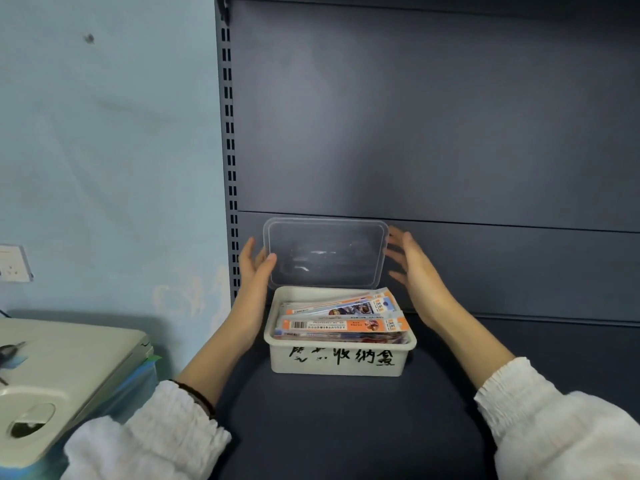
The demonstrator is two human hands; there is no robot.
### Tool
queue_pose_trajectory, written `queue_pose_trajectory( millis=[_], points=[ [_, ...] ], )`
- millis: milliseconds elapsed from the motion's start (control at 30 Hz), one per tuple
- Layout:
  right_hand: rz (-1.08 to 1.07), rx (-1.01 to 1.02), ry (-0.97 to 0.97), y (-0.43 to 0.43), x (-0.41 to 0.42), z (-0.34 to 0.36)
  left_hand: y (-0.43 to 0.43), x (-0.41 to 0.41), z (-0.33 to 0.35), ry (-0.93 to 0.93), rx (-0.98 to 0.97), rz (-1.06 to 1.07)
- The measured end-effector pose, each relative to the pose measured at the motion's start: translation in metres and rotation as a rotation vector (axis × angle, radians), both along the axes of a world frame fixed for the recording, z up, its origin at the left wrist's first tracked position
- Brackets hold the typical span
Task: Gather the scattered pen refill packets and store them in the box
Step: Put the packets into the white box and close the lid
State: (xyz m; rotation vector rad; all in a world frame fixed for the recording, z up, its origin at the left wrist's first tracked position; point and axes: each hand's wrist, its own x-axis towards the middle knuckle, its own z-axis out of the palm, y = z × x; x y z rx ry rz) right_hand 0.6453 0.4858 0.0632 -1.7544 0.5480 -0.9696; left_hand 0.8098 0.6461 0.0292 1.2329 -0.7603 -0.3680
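A white plastic box (pixel 339 363) with black handwriting on its front stands on the dark shelf. Several orange and white pen refill packets (pixel 343 323) lie stacked inside it. A clear plastic lid (pixel 325 252) stands upright behind the box against the shelf's back panel. My left hand (pixel 254 271) holds the lid's left edge, thumb on its front face. My right hand (pixel 412 268) is beside the lid's right edge with fingers spread, slightly blurred, and I cannot tell whether it touches the lid.
The dark grey shelf surface (pixel 332 427) extends in front of the box. A slotted upright (pixel 230 150) borders the back panel. At the left sits a beige lidded bin (pixel 62 368) below a wall socket (pixel 14 263).
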Motion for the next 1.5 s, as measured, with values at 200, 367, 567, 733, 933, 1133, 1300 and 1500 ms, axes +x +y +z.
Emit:
queue_pose_trajectory(
  millis=[200,367,567,733,933,1133,1300,1500],
  points=[
    [-0.011,-0.12,-0.034,-0.006,-0.029,-0.01,0.002,0.004,-0.016,-0.067,0.042,-0.074],
    [-0.006,-0.173,-0.026,0.002,-0.039,-0.031,0.004,-0.003,-0.017,-0.14,0.176,-0.031],
    [0.029,-0.221,0.03,0.016,-0.041,-0.042,0.01,-0.011,-0.025,-0.251,0.219,-0.047],
    [-0.098,-0.08,0.024,0.005,-0.039,-0.041,0.006,-0.008,-0.028,-0.232,0.281,0.069],
    [0.074,0.222,0.2,0.003,-0.027,-0.055,0.004,-0.01,-0.025,0.079,0.252,-0.073],
    [0.18,0.421,0.154,0.001,-0.019,-0.041,0.003,-0.008,-0.021,0.136,0.25,-0.123],
    [0.13,0.328,0.262,0.003,-0.018,-0.046,0.005,-0.004,-0.026,0.147,0.259,-0.066],
    [0.035,0.289,0.202,-0.003,-0.02,-0.055,0.007,-0.001,-0.02,0.091,0.254,0.167]
  ],
)
